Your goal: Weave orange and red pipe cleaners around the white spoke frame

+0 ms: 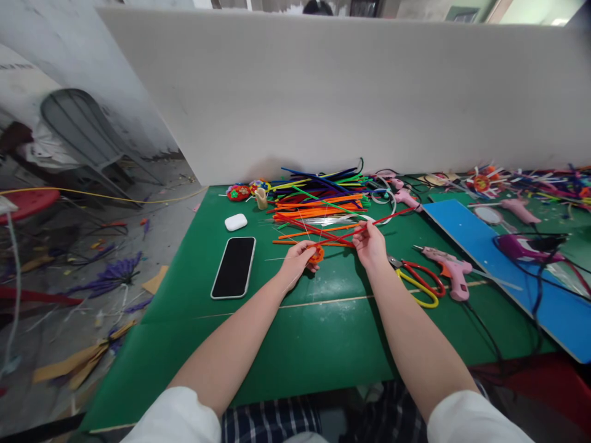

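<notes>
My left hand point(295, 266) is closed around a small round orange pipe-cleaner coil point(316, 254), from which thin wires stick out. To its right, my right hand point(370, 247) pinches a red pipe cleaner point(391, 216). That red strand reaches leftward to the coil and also slants up past my right fingers. Just beyond both hands lies a heap of pipe cleaners point(318, 202) in orange, red, green and dark blue. Thin metal wires point(330, 220) rest among them. The exact join between strand and coil is too small to tell.
On the left are a phone point(234, 268), a white earbud case point(236, 222) and a pipe-cleaner flower piece point(238, 192). To the right lie scissors point(422, 283), a pink glue gun point(450, 267) with its cord, and a blue board point(489, 264). A white panel point(323, 92) stands behind.
</notes>
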A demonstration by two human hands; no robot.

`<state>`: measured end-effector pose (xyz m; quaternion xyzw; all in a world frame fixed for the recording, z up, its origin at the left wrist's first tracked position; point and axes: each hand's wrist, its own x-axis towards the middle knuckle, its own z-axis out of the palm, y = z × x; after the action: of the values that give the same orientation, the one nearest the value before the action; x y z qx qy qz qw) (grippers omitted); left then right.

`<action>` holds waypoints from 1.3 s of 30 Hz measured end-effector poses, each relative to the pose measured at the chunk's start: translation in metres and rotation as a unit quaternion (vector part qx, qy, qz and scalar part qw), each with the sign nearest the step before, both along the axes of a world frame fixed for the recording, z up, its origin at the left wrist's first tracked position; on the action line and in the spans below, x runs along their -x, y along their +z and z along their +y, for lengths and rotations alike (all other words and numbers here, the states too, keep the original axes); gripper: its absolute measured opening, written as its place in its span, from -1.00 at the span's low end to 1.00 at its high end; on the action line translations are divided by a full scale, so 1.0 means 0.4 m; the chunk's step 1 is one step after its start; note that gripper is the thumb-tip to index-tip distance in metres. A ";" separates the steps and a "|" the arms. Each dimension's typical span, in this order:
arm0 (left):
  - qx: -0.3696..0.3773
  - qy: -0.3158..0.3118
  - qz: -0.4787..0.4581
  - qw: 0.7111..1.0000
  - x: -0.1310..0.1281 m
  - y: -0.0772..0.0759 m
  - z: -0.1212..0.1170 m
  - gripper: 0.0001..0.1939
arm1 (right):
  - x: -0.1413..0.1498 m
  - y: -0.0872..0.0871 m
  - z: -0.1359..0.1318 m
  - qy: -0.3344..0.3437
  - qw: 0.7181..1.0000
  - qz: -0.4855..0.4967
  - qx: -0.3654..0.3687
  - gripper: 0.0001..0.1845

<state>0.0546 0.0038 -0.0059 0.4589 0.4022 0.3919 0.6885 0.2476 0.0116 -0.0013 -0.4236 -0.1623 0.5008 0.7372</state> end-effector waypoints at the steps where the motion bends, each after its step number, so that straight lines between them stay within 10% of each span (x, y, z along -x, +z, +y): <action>1: -0.001 -0.001 -0.001 1.000 0.000 0.001 -0.001 -0.74 | 0.000 0.000 0.000 0.000 1.000 -0.002 0.001 -0.78; 39: -0.043 0.008 0.010 0.999 -0.001 -0.002 -0.004 -0.62 | 0.022 0.001 -0.005 0.044 0.995 -0.084 0.003 -0.73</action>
<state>0.0552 0.0024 -0.0069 0.4884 0.3954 0.4101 0.6610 0.2388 0.0095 -0.0008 -0.4589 -0.2407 0.4959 0.6968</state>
